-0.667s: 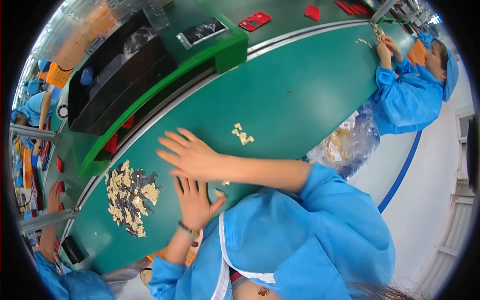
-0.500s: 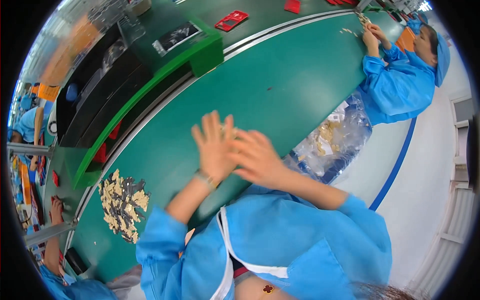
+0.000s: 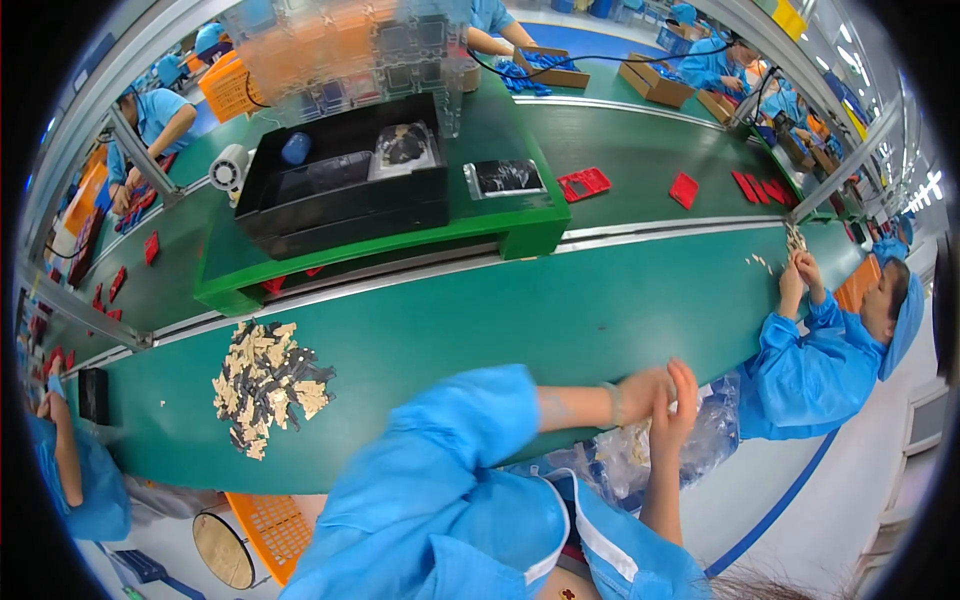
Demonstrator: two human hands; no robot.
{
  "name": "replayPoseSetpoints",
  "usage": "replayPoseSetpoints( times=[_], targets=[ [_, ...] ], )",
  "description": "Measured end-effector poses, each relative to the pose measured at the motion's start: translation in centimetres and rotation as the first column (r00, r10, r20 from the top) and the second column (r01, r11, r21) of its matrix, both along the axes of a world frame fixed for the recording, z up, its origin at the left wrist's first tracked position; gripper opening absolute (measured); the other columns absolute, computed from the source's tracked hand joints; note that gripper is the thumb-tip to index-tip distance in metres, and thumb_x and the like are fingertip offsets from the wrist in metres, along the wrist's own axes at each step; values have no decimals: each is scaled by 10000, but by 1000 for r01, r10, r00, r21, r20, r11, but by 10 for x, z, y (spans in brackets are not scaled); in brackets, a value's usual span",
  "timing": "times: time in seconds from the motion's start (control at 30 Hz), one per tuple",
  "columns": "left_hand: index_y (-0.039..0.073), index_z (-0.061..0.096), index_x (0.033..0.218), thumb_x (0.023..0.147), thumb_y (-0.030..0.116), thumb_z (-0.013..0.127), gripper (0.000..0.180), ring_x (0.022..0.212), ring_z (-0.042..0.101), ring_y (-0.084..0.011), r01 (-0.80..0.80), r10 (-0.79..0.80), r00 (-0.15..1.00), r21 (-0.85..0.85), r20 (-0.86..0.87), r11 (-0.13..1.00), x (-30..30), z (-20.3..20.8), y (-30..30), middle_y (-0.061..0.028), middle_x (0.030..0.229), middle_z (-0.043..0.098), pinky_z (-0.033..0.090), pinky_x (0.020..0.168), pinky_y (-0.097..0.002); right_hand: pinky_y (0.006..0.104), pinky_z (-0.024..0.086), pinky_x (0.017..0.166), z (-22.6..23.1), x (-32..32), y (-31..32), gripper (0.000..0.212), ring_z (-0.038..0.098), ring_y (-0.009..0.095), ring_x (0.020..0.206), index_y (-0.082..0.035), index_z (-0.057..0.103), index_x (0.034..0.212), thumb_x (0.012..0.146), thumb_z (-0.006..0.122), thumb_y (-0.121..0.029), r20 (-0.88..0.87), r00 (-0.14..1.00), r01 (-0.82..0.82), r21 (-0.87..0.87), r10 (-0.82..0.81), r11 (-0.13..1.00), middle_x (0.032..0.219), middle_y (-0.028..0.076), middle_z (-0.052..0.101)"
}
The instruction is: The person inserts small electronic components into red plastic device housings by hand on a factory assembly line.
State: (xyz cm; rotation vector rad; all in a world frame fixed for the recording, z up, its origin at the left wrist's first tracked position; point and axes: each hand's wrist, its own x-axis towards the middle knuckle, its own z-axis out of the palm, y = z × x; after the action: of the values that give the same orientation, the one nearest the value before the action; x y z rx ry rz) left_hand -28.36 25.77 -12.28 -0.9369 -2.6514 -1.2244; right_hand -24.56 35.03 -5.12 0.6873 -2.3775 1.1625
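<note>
My left hand (image 3: 640, 394), with a band at its wrist, meets my right hand (image 3: 676, 412) above the near edge of the green work surface (image 3: 450, 310). The right hand's fingers stretch upward and look apart; no object shows in them. Most of the left fingers are hidden where the hands touch. Below and around my hands lies a clear plastic bag (image 3: 718, 412) with pale pieces inside, partly covered by my arms. Off to the left is a loose pile of small beige and black parts (image 3: 268, 385).
A black tray (image 3: 345, 215) rests on a green raised stand (image 3: 535, 235) beyond the surface. Red frames (image 3: 584, 184) lie on the far belt. At the right a co-worker (image 3: 815, 370) handles small parts. An orange crate (image 3: 268, 535) stands below the left front edge.
The view has swung left and up. My hands have shifted right, from over the green surface to over the bag. The left hand's spread fingers are now mostly hidden against the right hand.
</note>
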Motion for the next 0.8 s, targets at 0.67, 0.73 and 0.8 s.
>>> replayPoseSetpoints(
  times=[0.67, 0.73, 0.8],
  targets=[
    [-61, 319, 1411, 976, 115, 474, 494, 1305, 427, -299, -471, 146, 878, 876, 455, 101, 148, 100, -261, -223, 1423, 406, 327, 1105, -388, 382, 399, 806, 19, -119, -281, 273, 530, 229, 916, -107, 697, 995, 802, 675, -300, -392, 846, -265, 278, 361, 923, 923, 33, 572],
    [-51, 254, 1440, 1001, 177, 430, 525, 1364, 342, -299, -424, 172, 897, 903, 408, 65, 113, 93, -248, -207, 1473, 337, 278, 1132, -400, 427, 379, 890, 27, -97, -268, 344, 533, 265, 1035, -85, 638, 1106, 842, 625, -304, -337, 873, -277, 254, 354, 927, 1104, 57, 585],
    [-40, 308, 1423, 1007, 198, 415, 491, 1360, 350, -303, -412, 166, 898, 911, 407, -8, 85, 98, -234, -195, 1465, 359, 279, 1131, -406, 452, 352, 962, 25, -63, -251, 370, 495, 295, 1147, -74, 593, 1169, 891, 545, -314, -311, 857, -380, 159, 412, 911, 1247, 95, 543]
  ],
)
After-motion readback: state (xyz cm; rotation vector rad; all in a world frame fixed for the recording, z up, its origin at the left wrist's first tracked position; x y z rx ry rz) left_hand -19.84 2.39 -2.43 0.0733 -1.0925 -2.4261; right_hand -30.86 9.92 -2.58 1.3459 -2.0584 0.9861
